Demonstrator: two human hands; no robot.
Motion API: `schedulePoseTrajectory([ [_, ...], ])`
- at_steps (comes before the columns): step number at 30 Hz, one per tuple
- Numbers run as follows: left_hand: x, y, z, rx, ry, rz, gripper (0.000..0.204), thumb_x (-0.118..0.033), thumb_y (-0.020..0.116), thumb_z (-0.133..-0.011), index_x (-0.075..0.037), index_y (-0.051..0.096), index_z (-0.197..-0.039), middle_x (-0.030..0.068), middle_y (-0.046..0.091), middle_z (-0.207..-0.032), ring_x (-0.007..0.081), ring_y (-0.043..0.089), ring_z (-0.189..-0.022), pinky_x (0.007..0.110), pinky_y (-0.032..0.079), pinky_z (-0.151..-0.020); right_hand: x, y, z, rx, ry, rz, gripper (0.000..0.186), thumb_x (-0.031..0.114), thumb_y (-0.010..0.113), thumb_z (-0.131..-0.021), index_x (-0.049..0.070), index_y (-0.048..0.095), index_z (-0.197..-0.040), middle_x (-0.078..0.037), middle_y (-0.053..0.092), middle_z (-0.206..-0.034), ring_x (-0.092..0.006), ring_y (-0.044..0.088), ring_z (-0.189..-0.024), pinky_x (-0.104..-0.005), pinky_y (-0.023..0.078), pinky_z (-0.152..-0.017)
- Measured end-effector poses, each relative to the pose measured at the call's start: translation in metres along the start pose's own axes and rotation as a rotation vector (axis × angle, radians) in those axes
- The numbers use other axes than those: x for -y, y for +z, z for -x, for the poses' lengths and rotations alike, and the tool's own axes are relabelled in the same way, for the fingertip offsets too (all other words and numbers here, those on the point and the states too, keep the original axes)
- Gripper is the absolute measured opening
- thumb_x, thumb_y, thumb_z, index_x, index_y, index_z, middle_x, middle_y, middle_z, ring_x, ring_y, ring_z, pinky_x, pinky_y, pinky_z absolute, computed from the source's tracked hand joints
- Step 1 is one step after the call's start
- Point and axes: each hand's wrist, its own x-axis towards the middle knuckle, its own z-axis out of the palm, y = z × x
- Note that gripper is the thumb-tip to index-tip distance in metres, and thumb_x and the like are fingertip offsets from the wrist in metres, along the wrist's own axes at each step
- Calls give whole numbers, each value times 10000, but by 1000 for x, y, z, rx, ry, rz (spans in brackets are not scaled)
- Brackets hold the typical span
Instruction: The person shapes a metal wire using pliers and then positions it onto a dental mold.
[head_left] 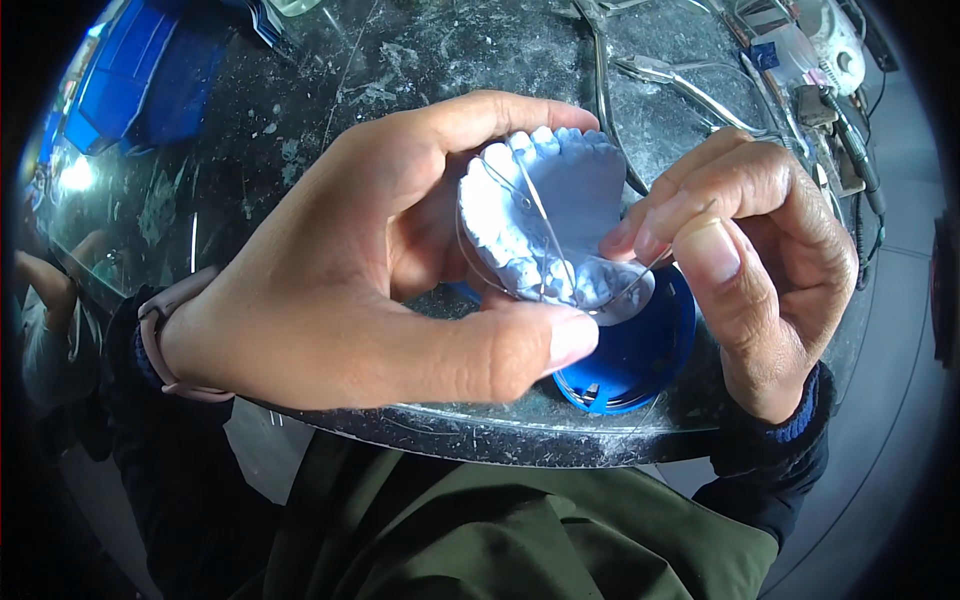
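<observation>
A pale plaster dental model [590, 200] with a row of teeth rests in my left hand [390, 290]. The fingers curl behind it and the thumb presses along its near edge. Thin metal wires [538, 195] cross the model and run along its teeth. At its right side my right hand [765, 240] pinches the end of a wire between thumb and fingers, close to the back teeth. Below the model, a round blue dish [640, 365] sits on the dark worktop and is partly hidden by the model and my left thumb.
Metal pliers [690, 85] lie at the back right of the scuffed, plaster-spotted worktop [270, 170]. A handpiece with a cord [855, 150] and other small tools crowd the right edge. Blue plastic containers [120, 75] stand at the far left.
</observation>
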Motion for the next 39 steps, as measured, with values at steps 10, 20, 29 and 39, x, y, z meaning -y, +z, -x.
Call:
schedulePoseTrajectory([
  [10, 4, -1, 0, -42, 26, -59, 835, -101, 656, -682, 91, 263, -1393, 148, 547, -1202, 187, 551, -1136, 321, 432, -1006, 0, 6, -1, -56, 38, -132, 110, 94, 573, -870, -15, 587, -876, -128, 601, -834, -167, 622, -728, -287, 522, -679],
  [20, 3, 0, 1, -64, -24, -63, 811, -119, 628, -704, 89, 260, -1395, 144, 546, -1203, 186, 561, -1122, 321, 439, -999, 17, 4, -5, 30, 125, -63, 126, 77, 612, -825, -23, 582, -896, -117, 587, -881, -170, 615, -774, -296, 513, -736],
  [29, 2, -1, 2, -90, -22, -62, 801, -122, 610, -722, 81, 252, -1409, 130, 553, -1193, 167, 570, -1103, 303, 456, -983, 13, 3, -4, 109, 97, 26, 299, 150, 712, -732, -22, 569, -930, -143, 555, -981, -194, 594, -913, -302, 515, -782],
  [39, 4, -2, 3, -68, 25, -50, 787, -95, 596, -724, 84, 253, -1410, 141, 566, -1163, 172, 581, -1089, 307, 474, -976, 15, 4, -5, 125, 124, 75, 211, 61, 750, -691, -3, 609, -834, -131, 561, -983, -177, 607, -914, -297, 522, -779],
])
